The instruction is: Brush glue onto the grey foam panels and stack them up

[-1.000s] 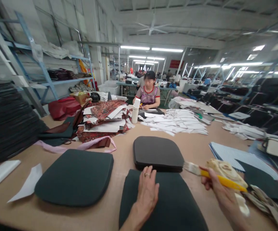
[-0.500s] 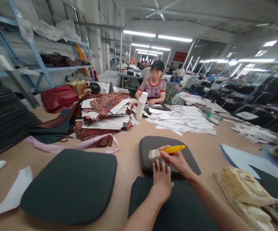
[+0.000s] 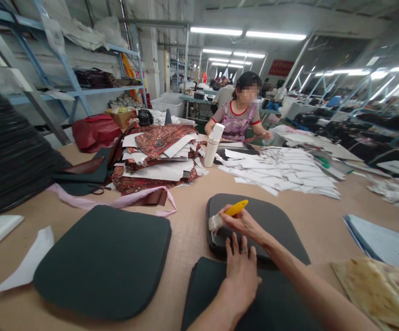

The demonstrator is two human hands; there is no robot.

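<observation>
My right hand [image 3: 239,221] is closed around a paintbrush with a yellow handle [image 3: 237,208]. Its pale bristles [image 3: 215,223] touch the left edge of a stack of dark grey rounded panels [image 3: 271,216], where a wet-looking shine shows. My left hand [image 3: 242,266] lies with fingers spread, fingertips on the near edge of that stack and the palm over a dark green panel pile [image 3: 206,294] in front. To the left sits another stack of dark green rounded panels [image 3: 102,262].
A pile of red patterned pieces and white sheets [image 3: 161,158] stands at the back, beside a white bottle [image 3: 213,147]. White strips [image 3: 282,170] spread to its right. A co-worker [image 3: 240,110] sits across the table. A stained cloth [image 3: 375,285] lies at right.
The brush has moved to the panel's left edge, its handle tilting up more steeply. My view has shifted slightly. The co-worker has turned and reaches an arm to the right of the picture.
</observation>
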